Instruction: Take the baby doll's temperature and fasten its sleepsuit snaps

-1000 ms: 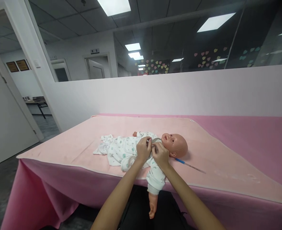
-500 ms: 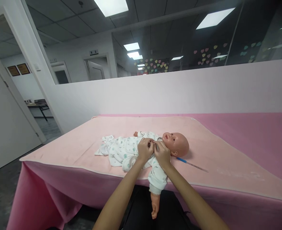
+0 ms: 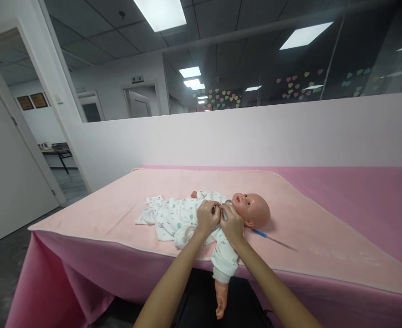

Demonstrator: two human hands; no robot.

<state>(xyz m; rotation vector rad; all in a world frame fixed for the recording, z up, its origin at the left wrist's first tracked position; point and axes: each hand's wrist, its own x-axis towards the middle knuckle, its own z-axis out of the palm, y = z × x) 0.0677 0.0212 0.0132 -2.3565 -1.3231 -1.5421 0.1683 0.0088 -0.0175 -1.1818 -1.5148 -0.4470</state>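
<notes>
A baby doll (image 3: 255, 210) lies on its back, its head to the right. It wears a white baby outfit (image 3: 173, 216) with small green prints. My left hand (image 3: 207, 217) and my right hand (image 3: 232, 224) meet at the upper chest, just below the doll's chin. Both have their fingers bent and pinched together on the outfit's front, fingertips nearly touching. What exactly sits between the fingertips is too small to make out. One doll arm (image 3: 221, 296) hangs over the near table edge between my forearms; the other little hand (image 3: 194, 194) rests on the far side.
A thin rod with a blue handle (image 3: 259, 233) lies right of the doll's head. The peach blanket (image 3: 94, 209) covers the table over a pink cloth (image 3: 374, 200). Behind stands a low white wall (image 3: 255, 136) with glass above. A door (image 3: 12, 150) is at left.
The view has tilted up slightly, so everything sits a little lower. Both hands stay pinched at the doll's chest, with barely any movement.
</notes>
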